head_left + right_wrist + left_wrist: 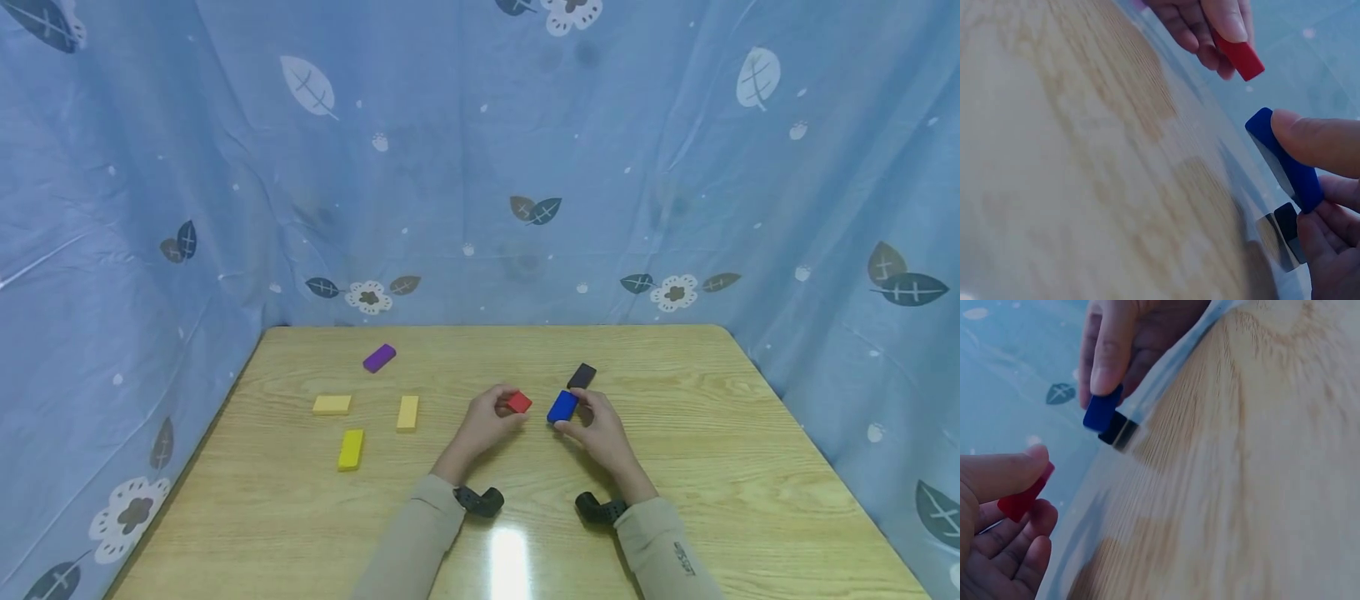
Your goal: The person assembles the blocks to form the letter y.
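My left hand [489,423] pinches a red block [519,402] between thumb and fingers, with one end sticking out. Facing it a short way to the right, my right hand [600,429] holds a blue block [562,407] between thumb and fingertips. In the right wrist view the blue block [1285,159] is tilted, its long narrow side showing, and the red block [1241,57] points down toward it with a gap between them. A black block [582,376] lies on the table just beyond the right fingertips; the blue block partly overlaps it in the left wrist view.
On the left part of the wooden table [712,433] lie a purple block [379,358], two pale yellow blocks, one lengthwise [407,413] and one crosswise [332,405], and a bright yellow block [350,450]. A blue patterned curtain [450,167] hangs around the back and sides.
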